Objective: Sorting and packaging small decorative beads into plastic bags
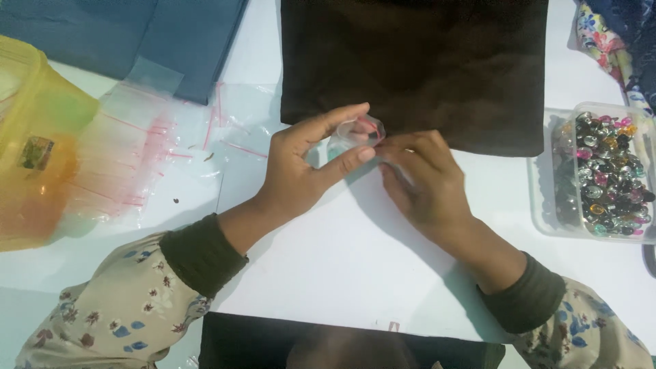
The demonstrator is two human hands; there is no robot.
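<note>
Small clear bag (357,133) between hands, white table (342,260).

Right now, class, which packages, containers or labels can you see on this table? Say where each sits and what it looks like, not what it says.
Small clear zip bag: centre, held between the left hand and right hand, pink seal strip.
Stack of clear zip bags: left of the hands, flat, pink seal lines.
Yellow plastic bag: far left edge, translucent, bulging.
Label: on the yellow bag, small, rectangular, dark and greenish.
Clear plastic box: right edge, rectangular, full of multicoloured gems.
</note>
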